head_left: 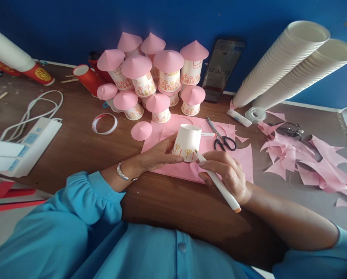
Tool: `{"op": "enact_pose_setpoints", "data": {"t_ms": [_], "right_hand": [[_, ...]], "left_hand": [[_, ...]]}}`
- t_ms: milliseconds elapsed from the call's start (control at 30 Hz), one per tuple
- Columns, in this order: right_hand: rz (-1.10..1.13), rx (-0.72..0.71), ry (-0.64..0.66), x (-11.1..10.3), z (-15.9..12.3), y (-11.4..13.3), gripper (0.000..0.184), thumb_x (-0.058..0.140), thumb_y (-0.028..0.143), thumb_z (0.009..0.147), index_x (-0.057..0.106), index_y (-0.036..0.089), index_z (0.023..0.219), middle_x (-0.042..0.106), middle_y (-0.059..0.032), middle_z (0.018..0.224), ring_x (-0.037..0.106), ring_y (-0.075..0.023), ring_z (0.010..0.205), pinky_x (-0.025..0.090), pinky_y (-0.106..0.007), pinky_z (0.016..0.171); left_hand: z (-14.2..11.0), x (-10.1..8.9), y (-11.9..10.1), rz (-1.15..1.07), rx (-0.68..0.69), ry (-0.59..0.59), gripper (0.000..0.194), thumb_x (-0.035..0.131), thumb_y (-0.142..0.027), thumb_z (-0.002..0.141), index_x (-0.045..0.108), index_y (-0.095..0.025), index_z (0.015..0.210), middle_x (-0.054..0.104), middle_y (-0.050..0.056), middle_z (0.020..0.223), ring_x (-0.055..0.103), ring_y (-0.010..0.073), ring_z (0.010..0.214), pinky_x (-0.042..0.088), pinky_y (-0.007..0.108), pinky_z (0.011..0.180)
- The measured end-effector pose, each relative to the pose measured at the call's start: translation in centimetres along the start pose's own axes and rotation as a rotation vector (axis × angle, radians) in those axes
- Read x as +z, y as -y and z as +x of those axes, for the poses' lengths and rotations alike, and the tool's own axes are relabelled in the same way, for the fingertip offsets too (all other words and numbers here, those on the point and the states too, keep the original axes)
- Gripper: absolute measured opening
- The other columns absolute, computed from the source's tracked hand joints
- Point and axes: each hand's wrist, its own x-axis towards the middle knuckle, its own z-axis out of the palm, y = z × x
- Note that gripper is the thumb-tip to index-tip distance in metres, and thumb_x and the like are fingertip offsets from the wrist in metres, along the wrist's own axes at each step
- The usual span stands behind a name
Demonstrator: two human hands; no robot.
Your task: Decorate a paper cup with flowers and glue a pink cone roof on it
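My left hand point(158, 154) is closed round a white paper cup point(188, 137), held upside down with its rim toward me. Yellow flowers and short orange-red strokes are drawn near the rim. In my right hand point(230, 174) is a white marker point(221, 190) with an orange end cap, its tip at the cup beside a flower. Under both hands lie pink paper sheets point(173, 170). Black-handled scissors point(221, 139) rest on the sheets, and another white pen point(208, 134) lies partly hidden behind the cup.
Several decorated cups with pink cone roofs point(137, 66) stand behind, near a loose pink cone point(141, 131) and a tape roll point(104, 124). A phone point(223, 69) leans on the wall. Tall cup stacks point(280, 58) and paper scraps point(286, 151) are right; a power strip point(34, 143) is left.
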Motion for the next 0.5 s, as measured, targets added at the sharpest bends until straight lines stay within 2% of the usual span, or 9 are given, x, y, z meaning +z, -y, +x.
{"op": "enact_pose_setpoints", "data": {"t_ms": [167, 267, 367, 500], "right_hand": [[0.053, -0.04, 0.031, 0.19, 0.5, 0.42, 0.028, 0.061, 0.013, 0.095, 0.057, 0.017, 0.123, 0.067, -0.0083, 0.096, 0.071, -0.0188, 0.086, 0.062, -0.028, 0.066], [0.099, -0.041, 0.072, 0.29, 0.46, 0.64, 0.028, 0.06, 0.012, 0.095, 0.058, 0.017, 0.123, 0.069, -0.009, 0.098, 0.073, -0.0196, 0.089, 0.063, -0.029, 0.068], [0.136, -0.051, 0.094, 0.2, 0.46, 0.69, 0.028, 0.061, 0.012, 0.094, 0.058, 0.017, 0.122, 0.07, -0.0097, 0.1, 0.073, -0.0194, 0.089, 0.063, -0.029, 0.069], [0.121, -0.104, 0.06, -0.26, 0.87, 0.49, 0.021, 0.062, 0.023, 0.098, 0.06, 0.016, 0.117, 0.069, -0.0089, 0.094, 0.072, -0.02, 0.083, 0.064, -0.031, 0.066]], "left_hand": [[-0.05, 0.19, 0.1, -0.017, -0.043, -0.001, 0.071, 0.091, -0.027, 0.067, 0.058, -0.02, 0.13, 0.071, 0.009, 0.112, 0.069, 0.0256, 0.104, 0.055, 0.041, 0.092], [0.1, 0.29, 0.36, 0.014, -0.071, -0.017, 0.08, 0.095, -0.023, 0.06, 0.054, -0.022, 0.129, 0.07, 0.005, 0.105, 0.069, 0.0225, 0.097, 0.055, 0.037, 0.085], [0.27, 0.36, 0.49, 0.067, -0.072, -0.048, 0.076, 0.095, -0.026, 0.062, 0.055, -0.021, 0.127, 0.068, 0.004, 0.1, 0.067, 0.0215, 0.095, 0.054, 0.034, 0.082], [0.26, 0.47, 0.23, 0.085, -0.054, -0.06, 0.076, 0.093, -0.031, 0.066, 0.056, -0.023, 0.132, 0.069, 0.006, 0.109, 0.066, 0.0244, 0.104, 0.054, 0.038, 0.089]]}}
